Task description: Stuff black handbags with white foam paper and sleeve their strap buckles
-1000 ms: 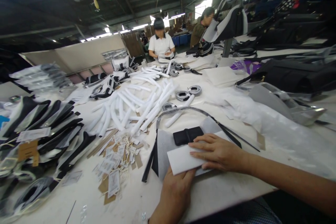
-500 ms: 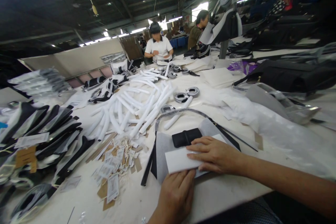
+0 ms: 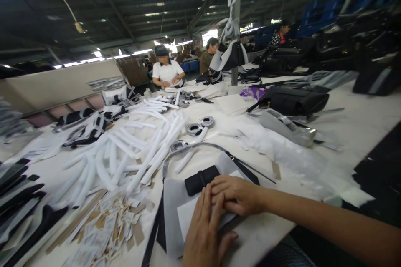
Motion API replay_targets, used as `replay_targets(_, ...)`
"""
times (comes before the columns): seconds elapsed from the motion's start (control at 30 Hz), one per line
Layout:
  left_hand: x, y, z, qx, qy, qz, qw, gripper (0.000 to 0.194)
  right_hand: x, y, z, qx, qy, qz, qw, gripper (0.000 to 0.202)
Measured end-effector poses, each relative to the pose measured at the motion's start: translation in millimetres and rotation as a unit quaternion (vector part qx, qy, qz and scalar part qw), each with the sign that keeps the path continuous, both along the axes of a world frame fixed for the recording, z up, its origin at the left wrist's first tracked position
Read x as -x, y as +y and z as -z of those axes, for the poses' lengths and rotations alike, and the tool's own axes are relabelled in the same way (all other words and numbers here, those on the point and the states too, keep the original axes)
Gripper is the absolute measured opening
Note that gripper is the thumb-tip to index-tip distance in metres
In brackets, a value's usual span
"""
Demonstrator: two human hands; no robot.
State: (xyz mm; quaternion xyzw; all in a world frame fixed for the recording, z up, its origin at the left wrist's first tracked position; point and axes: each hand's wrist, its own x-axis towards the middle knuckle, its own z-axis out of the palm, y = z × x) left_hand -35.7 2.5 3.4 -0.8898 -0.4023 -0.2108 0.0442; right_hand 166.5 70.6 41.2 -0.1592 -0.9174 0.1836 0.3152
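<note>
A black bag wrapped with a pale grey sheet (image 3: 171, 201) lies on the table in front of me, its wrapped strap (image 3: 200, 145) arching behind it. On the sheet rests a small black pouch-like piece (image 3: 202, 180) with a band across its middle. Nearer to me is a folded white sheet (image 3: 184, 216), partly covered by my hands. My left hand (image 3: 205, 227) lies over it with fingers stretched forward. Flat beside it, my right hand (image 3: 236, 195) presses on the white sheet, its fingertips touching or very close to the left fingers.
White foam tubes (image 3: 150, 146) are heaped behind the bag, near coiled grey straps (image 3: 200, 125). Paper tags with strings (image 3: 109, 225) lie at front left, beside dark bag pieces (image 3: 19, 208). A black bag (image 3: 291, 100) sits at right. A co-worker (image 3: 167, 73) works across the table.
My left hand has moved from the white sheet's near edge onto its top, fingers now stretched out. My right hand stays on the sheet. The view has turned to the right.
</note>
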Motion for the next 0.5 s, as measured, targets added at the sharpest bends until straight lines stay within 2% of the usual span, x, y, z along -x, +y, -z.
replay_targets(0.1, 3, -2, 11.6, -0.028, 0.039, 0.011, 0.999, 0.088, -13, -13, -4.0, -0.067, 0.041, 0.082, 0.994, 0.023)
replay_targets(0.17, 3, -3, 11.8, -0.043, 0.056, 0.001, 0.997, 0.084, -30, -30, -3.9, -0.099, 0.044, 0.178, 0.978, 0.021)
replay_targets(0.23, 1, -3, 9.8, -0.055, 0.067, -0.013, 0.996, 0.085, -51, -49, -0.1, -0.085, 0.057, 0.292, 0.951, 0.021)
replay_targets(0.3, -1, -3, 8.0, -0.058, 0.074, -0.021, 0.995, 0.086, -70, -66, 6.9, -0.017, 0.073, 0.412, 0.908, 0.023)
replay_targets(0.37, -2, -3, 6.9, -0.055, 0.076, -0.02, 0.995, 0.084, -83, -77, 14.7, 0.09, 0.074, 0.484, 0.867, 0.033)
replay_targets(0.5, -1, -4, 6.4, -0.053, 0.07, -0.021, 0.996, 0.082, -89, -84, 20.4, 0.298, 0.047, 0.484, 0.822, 0.056)
